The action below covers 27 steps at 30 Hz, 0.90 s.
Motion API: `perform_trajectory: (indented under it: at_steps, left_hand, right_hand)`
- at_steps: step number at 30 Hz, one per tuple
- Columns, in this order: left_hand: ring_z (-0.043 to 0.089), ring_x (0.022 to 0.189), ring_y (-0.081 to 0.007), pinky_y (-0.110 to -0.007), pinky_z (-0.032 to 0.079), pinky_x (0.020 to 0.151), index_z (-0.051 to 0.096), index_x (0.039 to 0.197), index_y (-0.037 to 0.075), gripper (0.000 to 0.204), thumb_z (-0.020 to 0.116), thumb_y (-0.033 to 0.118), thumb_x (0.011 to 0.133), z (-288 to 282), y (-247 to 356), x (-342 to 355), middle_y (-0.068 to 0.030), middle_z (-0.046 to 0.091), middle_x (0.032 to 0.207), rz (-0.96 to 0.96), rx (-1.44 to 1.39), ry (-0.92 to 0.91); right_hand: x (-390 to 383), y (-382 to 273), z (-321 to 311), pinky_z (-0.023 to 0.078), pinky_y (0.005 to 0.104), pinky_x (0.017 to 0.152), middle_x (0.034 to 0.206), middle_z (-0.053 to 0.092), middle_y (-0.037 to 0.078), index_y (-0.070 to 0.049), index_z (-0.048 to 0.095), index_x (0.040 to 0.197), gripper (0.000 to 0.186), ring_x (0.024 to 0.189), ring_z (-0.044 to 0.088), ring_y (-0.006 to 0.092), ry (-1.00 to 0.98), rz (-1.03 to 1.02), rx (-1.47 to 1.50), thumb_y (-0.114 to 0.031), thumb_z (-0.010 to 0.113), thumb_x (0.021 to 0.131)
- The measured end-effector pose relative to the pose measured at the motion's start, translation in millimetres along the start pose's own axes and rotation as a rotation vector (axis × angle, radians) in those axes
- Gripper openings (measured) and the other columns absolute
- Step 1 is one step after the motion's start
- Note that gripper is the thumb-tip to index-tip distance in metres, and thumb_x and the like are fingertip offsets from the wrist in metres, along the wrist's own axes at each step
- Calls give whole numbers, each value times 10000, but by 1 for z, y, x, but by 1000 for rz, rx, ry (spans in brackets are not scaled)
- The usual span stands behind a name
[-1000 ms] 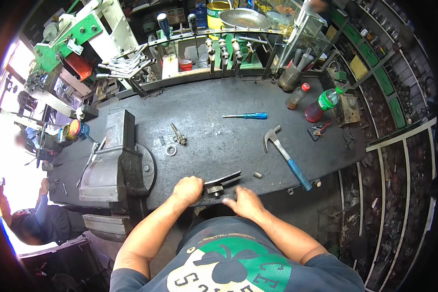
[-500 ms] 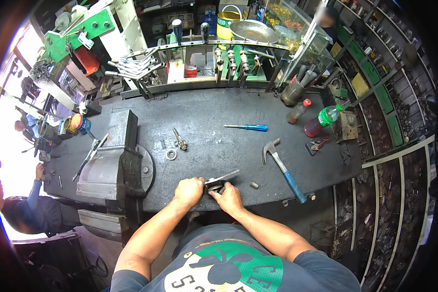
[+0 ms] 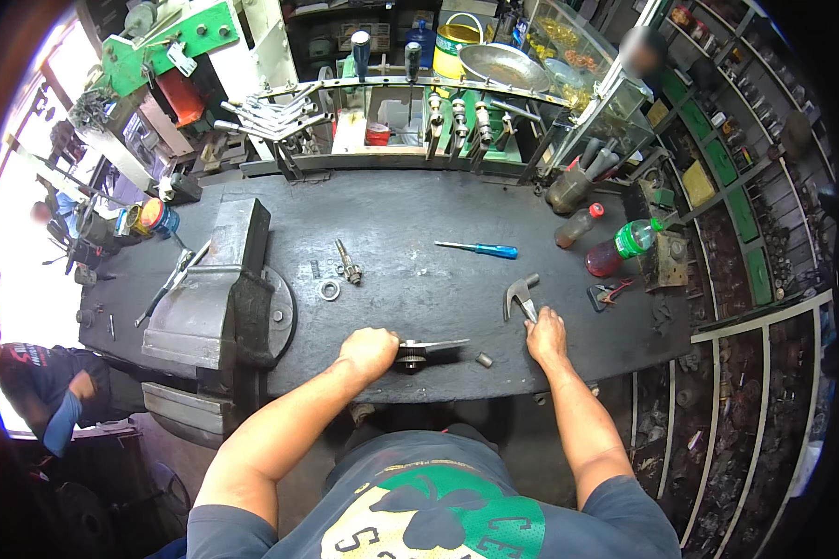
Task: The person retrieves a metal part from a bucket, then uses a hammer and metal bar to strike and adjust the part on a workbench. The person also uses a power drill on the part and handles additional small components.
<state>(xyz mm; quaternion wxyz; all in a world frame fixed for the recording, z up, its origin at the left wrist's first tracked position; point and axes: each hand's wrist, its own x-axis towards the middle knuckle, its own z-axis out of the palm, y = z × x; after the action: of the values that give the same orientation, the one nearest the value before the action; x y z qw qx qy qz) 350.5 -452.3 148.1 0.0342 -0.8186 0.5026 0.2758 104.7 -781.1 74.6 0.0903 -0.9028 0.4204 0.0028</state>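
Observation:
Near the bench's front edge, my left hand [image 3: 370, 354] is closed on a metal part with a flat bar [image 3: 443, 345] pointing right. Under the bar sits a dark toothed, gear-like piece [image 3: 412, 358]; how the two join is hidden. My right hand [image 3: 547, 337] wraps around the handle of a claw hammer [image 3: 522, 296], whose head lies toward the far side. The hand and forearm cover the hammer's blue grip. Between my hands, a small metal cylinder [image 3: 484, 359] rests on the bench.
A large bench vise [image 3: 210, 312] stands at left. Beyond my left hand lie a metal ring [image 3: 328, 291] and a shaft-like part [image 3: 348, 263]. A blue screwdriver [image 3: 480, 250] is farther back. Bottles [image 3: 624, 247] stand at right. Another person [image 3: 52, 387] is at far left.
My right hand has left the gear-like part and moved right onto the hammer's handle. My left hand keeps the part. The person at far left has lowered an arm from the bench.

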Motion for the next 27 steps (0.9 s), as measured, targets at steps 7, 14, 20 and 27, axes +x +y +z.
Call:
perform_trajectory:
  at_steps: [7, 14, 20, 27]
  left_hand:
    - [838, 1078, -354, -485, 672, 947, 837, 1137, 77, 236, 628, 123, 1035, 2, 0, 2, -182, 850, 1132, -34, -21, 5]
    - [842, 1059, -356, -486, 678, 933, 847, 1106, 82, 230, 633, 129, 1036, 7, -5, -2, -175, 855, 1089, -21, -48, 52]
    - [849, 963, -382, -504, 692, 852, 821, 1075, 58, 218, 627, 143, 1023, 20, -4, 6, -181, 852, 1023, 7, -52, 142]
    - [849, 968, -381, -509, 689, 845, 794, 1111, 35, 220, 616, 146, 1045, 22, -7, -4, -195, 848, 1027, 32, -23, 130]
  right_hand:
    - [-59, -119, -146, 573, 633, 885, 1005, 744, 392, 78, 650, 1169, 448, 1056, 728, 593, -324, -241, 375, -363, 695, 1102]
    - [-88, -212, -206, 594, 597, 739, 899, 738, 363, 78, 630, 1164, 358, 895, 737, 589, -47, -321, 624, -250, 744, 1079]
    - [-105, -197, -178, 584, 661, 892, 1047, 765, 365, 62, 655, 1251, 390, 1049, 752, 570, -564, -323, 141, -304, 660, 1116]
    - [-108, -212, -202, 626, 518, 923, 1191, 785, 324, 106, 659, 1318, 389, 1128, 770, 514, 50, -249, 696, -197, 727, 1083]
